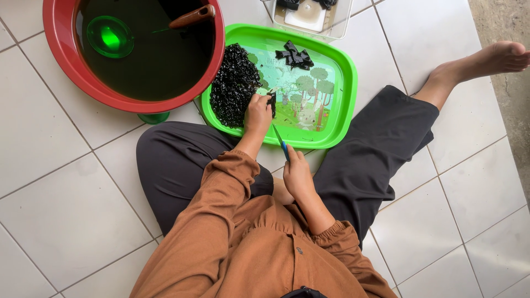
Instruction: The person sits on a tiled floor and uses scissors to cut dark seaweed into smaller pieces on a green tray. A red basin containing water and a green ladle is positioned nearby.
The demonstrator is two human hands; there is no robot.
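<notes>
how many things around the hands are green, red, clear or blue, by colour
green: 2, the tray and the small cup floating in the basin
red: 1, the basin of dark liquid
clear: 1, the container behind the tray
blue: 1, the knife in the right hand
total: 5

A single head-worn camera looks almost straight down from above the seated person, close enough that the orange-sleeved arms fill the lower centre of the frame. The view faces the white tiled floor point(66, 221), with the green tray point(342, 105) at upper centre, the red basin point(61, 49) cut by the top-left edge, and a bare foot point(486, 60) at upper right.
</notes>
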